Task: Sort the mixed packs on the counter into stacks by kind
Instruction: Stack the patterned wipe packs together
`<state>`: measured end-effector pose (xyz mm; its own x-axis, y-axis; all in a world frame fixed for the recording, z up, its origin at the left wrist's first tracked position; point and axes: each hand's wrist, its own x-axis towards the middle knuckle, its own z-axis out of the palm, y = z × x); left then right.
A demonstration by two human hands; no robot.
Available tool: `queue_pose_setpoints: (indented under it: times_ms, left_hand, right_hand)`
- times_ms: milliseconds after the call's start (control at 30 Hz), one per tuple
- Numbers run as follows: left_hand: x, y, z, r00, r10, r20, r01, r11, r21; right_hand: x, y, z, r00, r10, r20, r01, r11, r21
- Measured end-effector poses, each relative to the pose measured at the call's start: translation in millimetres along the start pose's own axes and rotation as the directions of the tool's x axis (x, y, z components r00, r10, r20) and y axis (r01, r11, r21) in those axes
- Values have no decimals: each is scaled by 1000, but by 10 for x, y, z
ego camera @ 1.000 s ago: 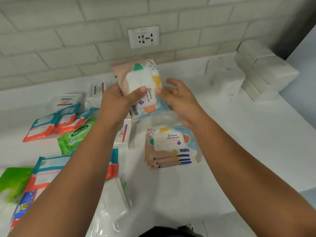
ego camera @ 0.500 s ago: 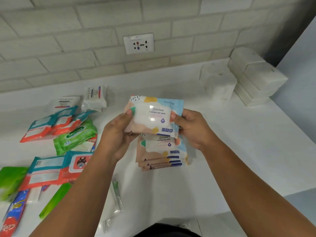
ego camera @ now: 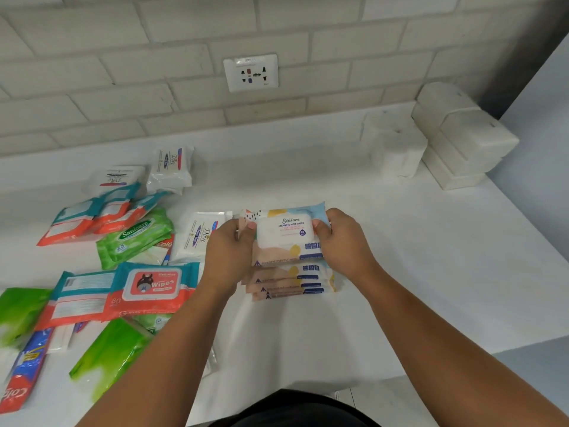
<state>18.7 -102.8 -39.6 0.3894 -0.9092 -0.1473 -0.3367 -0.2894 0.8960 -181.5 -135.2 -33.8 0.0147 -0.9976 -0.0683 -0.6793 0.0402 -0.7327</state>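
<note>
Packs lie mixed at our left on the counter [ego camera: 431, 257]: a green pack [ego camera: 114, 352], a Wipes pack [ego camera: 151, 286], a Sanicare pack [ego camera: 135, 235], a Dove pack [ego camera: 200, 238]. Our left hand [ego camera: 229, 257] pinches the left end of the Stalove pack [ego camera: 286, 234], thumb on top. It lies level over the stack [ego camera: 286, 283]; whether they touch we cannot tell. Our right hand [ego camera: 345, 241] pinches its right end. White blocks [ego camera: 462, 140] stand far right.

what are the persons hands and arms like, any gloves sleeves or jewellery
Both the left hand and the right hand are bare: no gloves, and no rings show. The forearms are uncovered up to the frame edge, with no sleeves, watch or bracelet in view. Only a dark garment shows at the bottom edge.
</note>
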Motion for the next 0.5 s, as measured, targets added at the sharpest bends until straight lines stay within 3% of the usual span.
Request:
queue_pose_setpoints:
  times_ms: [100, 500]
  left_hand:
    - [7, -119, -3, 1000, 2, 30, -5, 995, 100]
    - [-69, -238, 22, 996, -12, 87, -7, 977, 214]
  right_hand:
    - [-68, 54, 59, 1000, 22, 5, -22, 999, -49]
    - [-233, 229, 202, 1000, 9, 0, -9, 988, -154]
